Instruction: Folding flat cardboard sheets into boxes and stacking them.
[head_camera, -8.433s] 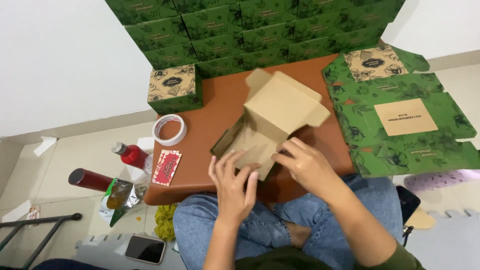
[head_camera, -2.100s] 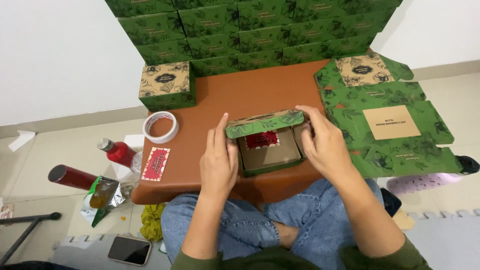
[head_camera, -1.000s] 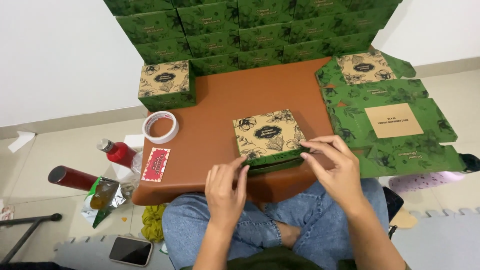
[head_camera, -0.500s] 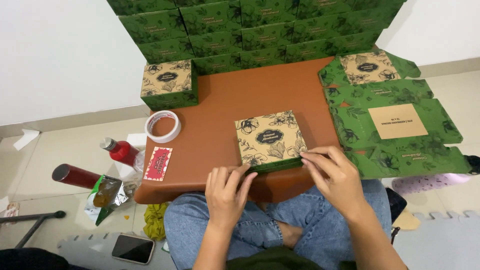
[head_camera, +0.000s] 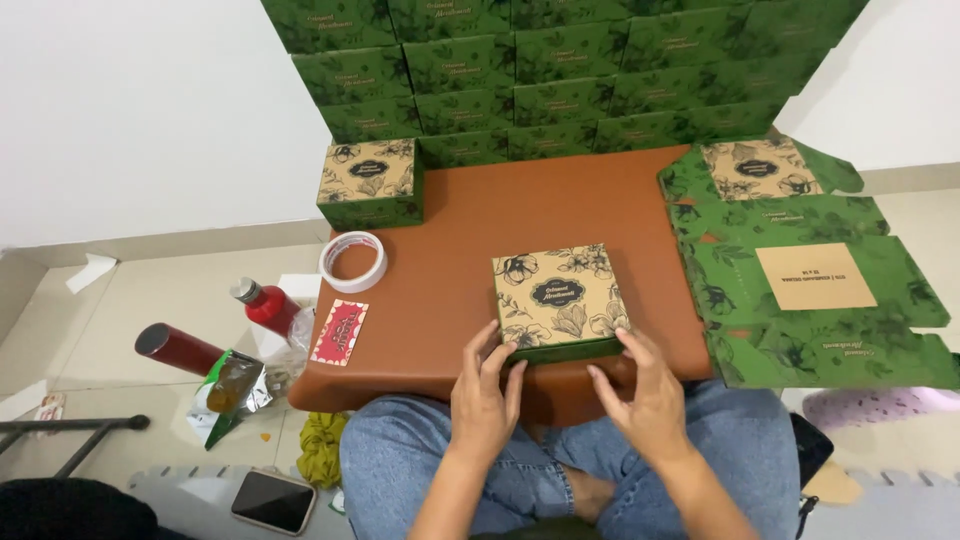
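Closed green-and-tan box (head_camera: 560, 298) on brown surface (head_camera: 470, 230), left hand (head_camera: 487, 385) and right hand (head_camera: 640, 385) touching its near edge, fingers open, second closed box (head_camera: 370, 182) far left, tape roll (head_camera: 353, 262) near it, flat unfolded boxes (head_camera: 810, 280) right, stacked green boxes (head_camera: 560, 70) behind

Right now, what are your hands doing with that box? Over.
Left hand and right hand open, fingertips on closed green gift box. Box flat on brown table. Tape roll well clear.
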